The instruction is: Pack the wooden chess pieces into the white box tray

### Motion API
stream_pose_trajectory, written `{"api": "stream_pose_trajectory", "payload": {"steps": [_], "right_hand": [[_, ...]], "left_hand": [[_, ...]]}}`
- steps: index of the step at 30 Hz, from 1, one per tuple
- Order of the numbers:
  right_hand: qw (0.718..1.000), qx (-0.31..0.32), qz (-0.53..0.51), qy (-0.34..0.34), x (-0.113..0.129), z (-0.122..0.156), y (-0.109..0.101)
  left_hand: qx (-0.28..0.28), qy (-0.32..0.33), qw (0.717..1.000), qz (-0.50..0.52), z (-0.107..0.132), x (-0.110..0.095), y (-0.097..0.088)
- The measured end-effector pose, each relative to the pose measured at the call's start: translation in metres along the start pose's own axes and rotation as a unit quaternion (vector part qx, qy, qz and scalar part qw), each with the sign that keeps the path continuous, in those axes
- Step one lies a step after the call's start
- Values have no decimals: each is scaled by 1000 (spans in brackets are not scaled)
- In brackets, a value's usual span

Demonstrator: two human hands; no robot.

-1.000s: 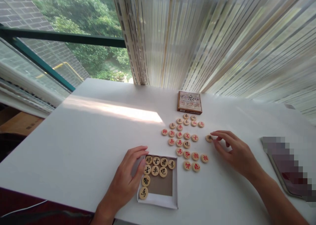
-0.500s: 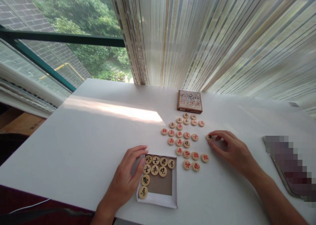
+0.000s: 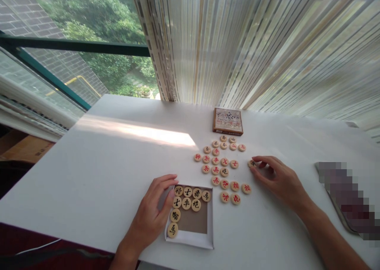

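My left hand [image 3: 152, 210] grips the upper left corner of a shallow white box [image 3: 210, 222], its thumb at the left wall and the fingers beyond the corner. Inside the box lie several round wooden Chinese chess pieces with black characters, in a full top row and down the left side; a black horse piece [image 3: 172, 230] is at the lower left. My right hand [image 3: 277, 179] pinches a black chariot piece [image 3: 252, 163] between thumb and forefinger, right of the loose pieces. Among those, a red elephant piece [image 3: 246, 188] lies nearest below it.
Several red and black pieces spread between the box and a printed Chinese chess box lid [image 3: 228, 121] at the back. A pixelated dark flat object [image 3: 344, 199] lies at the right on the white table [image 3: 97, 183]. Striped curtains [image 3: 213, 44] and a window stand behind.
My right thumb has shifted slightly up against the chariot piece, which stays in about the same place. My left hand and the box have hardly moved.
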State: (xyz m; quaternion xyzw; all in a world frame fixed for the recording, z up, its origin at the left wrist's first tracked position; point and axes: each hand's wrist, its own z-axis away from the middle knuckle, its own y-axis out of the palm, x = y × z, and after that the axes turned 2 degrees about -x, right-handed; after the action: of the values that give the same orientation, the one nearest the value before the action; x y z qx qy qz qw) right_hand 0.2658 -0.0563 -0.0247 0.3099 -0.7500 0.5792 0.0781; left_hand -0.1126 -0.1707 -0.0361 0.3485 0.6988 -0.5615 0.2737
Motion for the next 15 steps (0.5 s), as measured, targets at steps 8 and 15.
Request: {"api": "stream_pose_trajectory", "payload": {"steps": [8, 15], "right_hand": [[1000, 1, -4, 9, 0, 0, 1], [1000, 4, -7, 9, 1, 1, 1]], "left_hand": [[-9, 5, 1000, 1, 0, -2, 0], [-2, 5, 1000, -1, -2, -2, 0]]}}
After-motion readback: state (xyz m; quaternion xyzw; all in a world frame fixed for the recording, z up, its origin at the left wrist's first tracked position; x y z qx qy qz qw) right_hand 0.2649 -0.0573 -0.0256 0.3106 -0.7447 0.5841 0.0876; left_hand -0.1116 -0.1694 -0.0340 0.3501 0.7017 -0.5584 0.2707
